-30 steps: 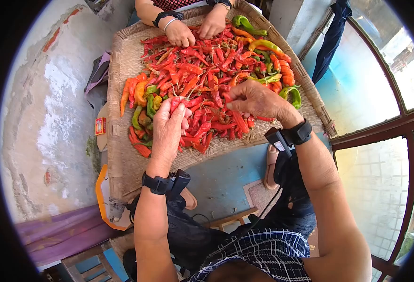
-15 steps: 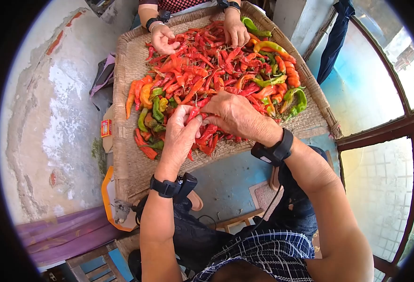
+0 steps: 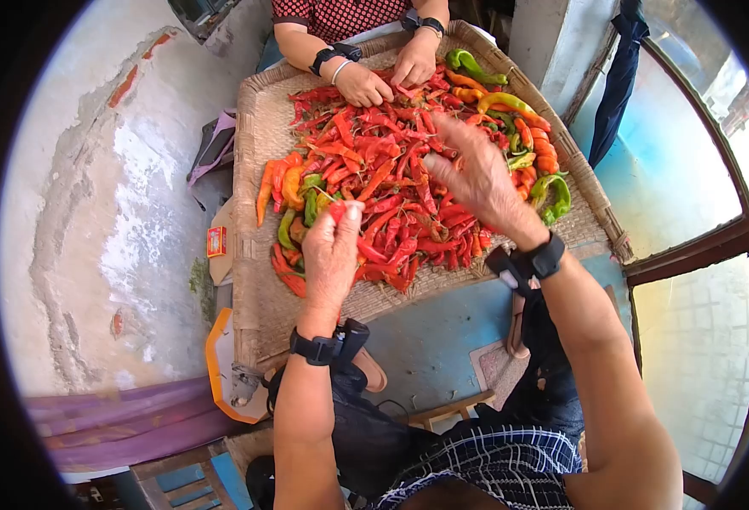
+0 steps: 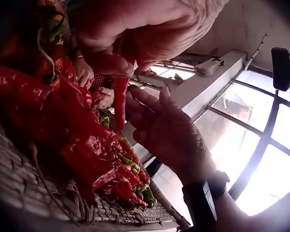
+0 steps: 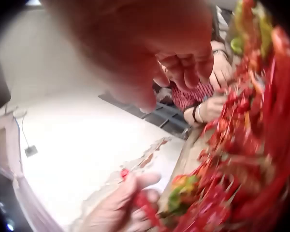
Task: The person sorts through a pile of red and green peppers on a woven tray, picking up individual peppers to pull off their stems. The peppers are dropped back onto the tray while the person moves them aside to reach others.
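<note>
My left hand (image 3: 330, 259) pinches a red chili pepper (image 4: 120, 104) between thumb and fingers, over the near left part of the pile. The pepper's stem end pokes up past the thumb in the head view. My right hand (image 3: 485, 183), slightly blurred, hovers over the right side of the heap with its fingers extended and nothing in them. Beneath both hands spreads a large heap of red chili peppers (image 3: 391, 212) on a woven tray (image 3: 260, 297). Green and orange peppers (image 3: 553, 200) lie along the heap's right and left edges.
Across the tray, another person's hands (image 3: 364, 85) work at the far edge of the heap. A plastered wall (image 3: 119, 255) stands left, a framed window (image 3: 689, 314) right. A folded dark umbrella (image 3: 617, 85) hangs by the window. A small red box (image 3: 216, 241) lies left of the tray.
My right hand met the left at the pepper half a second ago, then moved away up and right, its fingers spreading. The other person's hands came together. The head view shifted slightly.
</note>
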`<state>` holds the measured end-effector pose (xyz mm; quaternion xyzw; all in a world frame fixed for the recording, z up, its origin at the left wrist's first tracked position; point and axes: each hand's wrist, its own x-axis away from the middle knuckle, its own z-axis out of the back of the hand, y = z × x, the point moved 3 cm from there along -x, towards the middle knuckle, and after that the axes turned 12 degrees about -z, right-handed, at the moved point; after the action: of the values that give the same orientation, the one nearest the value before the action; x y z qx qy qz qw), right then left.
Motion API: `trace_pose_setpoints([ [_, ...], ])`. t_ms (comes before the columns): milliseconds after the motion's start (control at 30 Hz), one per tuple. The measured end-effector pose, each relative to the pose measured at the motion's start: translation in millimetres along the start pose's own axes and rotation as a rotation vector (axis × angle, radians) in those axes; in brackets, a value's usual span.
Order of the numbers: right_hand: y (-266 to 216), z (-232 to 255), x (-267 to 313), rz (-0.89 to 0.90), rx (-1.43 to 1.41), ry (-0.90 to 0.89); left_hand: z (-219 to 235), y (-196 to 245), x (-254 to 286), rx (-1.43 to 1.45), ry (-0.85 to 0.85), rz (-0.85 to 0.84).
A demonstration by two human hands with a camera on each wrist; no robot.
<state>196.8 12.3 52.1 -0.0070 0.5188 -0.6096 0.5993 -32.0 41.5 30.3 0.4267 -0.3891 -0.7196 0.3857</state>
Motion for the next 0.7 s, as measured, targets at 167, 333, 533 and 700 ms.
trace_pose_setpoints([
  [167,-25.5,-34.4,36.0,-0.368,-0.559,-0.843,-25.8,9.2,4.8,0.243,-0.105,0.029],
  [333,-18.2,-21.0,30.3,-0.526,-0.381,-1.100,-24.5,12.9,7.0,0.191,-0.235,0.031],
  [533,22.0,2.4,-7.3,-0.536,-0.568,-0.431,-8.1,11.3,9.5,-0.404,-0.393,-0.070],
  [700,21.4,3.7,4.6,-0.215,0.013,-0.601,-16.9,20.4,17.7,-0.611,-0.572,-0.382],
])
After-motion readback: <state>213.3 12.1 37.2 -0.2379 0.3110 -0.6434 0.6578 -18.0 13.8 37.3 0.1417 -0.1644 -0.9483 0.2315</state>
